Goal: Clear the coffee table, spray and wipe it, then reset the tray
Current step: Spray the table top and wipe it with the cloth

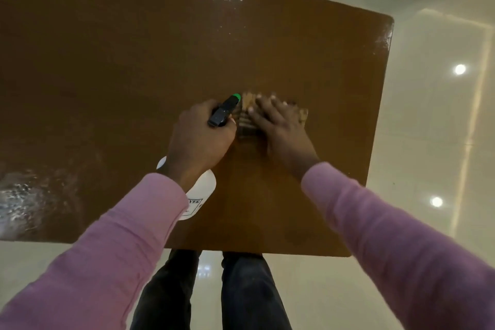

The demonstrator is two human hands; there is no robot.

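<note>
1. At the lower left of the frame a wet patch (29, 195) glistens on the coffee table (107, 61), a glossy brown slab with rounded corners. More droplets shine near its upper edge.
2. Left of centre, the left hand (198, 139) wraps its fingers round the neck of the spray bottle (199, 195). The bottle has a white plastic body, a black trigger head and a green nozzle tip pointing up-frame.
3. Just right of the nozzle lies a cloth (246, 126), tan, patterned and blurred.
4. The right hand (278, 128) presses flat on the cloth, fingers straight and spread.
5. This looks like the spray-and-wipe step. The next move probably calls for firm strokes out to the wet patches.
6. At the right edge is pale polished floor (428, 115). The tray is not in view.
</note>
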